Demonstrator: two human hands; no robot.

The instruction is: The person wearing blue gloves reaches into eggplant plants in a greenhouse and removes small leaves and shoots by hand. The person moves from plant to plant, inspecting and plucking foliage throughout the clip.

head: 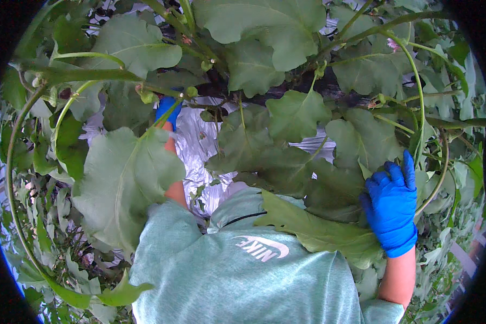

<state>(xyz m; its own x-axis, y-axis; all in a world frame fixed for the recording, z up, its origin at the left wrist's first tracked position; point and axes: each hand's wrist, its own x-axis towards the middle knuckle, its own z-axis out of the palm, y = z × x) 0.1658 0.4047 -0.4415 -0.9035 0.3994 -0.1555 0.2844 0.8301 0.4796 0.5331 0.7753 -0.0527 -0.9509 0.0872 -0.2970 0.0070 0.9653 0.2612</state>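
Observation:
My left hand (168, 110), in a blue glove, reaches in under the branches of a leafy plant that looks like eggplant. A stem and leaves cover its fingers, so its grip is hidden. My right hand (393, 208), also gloved in blue, is at the right among the leaves. One finger points up and the others are bent; what lies under them cannot be seen. Beside its fingertips is a broad green leaf (362, 137). A yellowish-green leaf (316, 227) with small holes spreads from beneath this hand across my shirt front. A large leaf (123, 184) partly covers my left forearm.
Thick stems (89, 75) cross at the upper left, and another branch (389, 27) at the upper right. Curved stems (11, 170) arch down the left side. Silvery reflective film (198, 141) covers the ground. A pinkish-purple flower (393, 44) hangs at the upper right.

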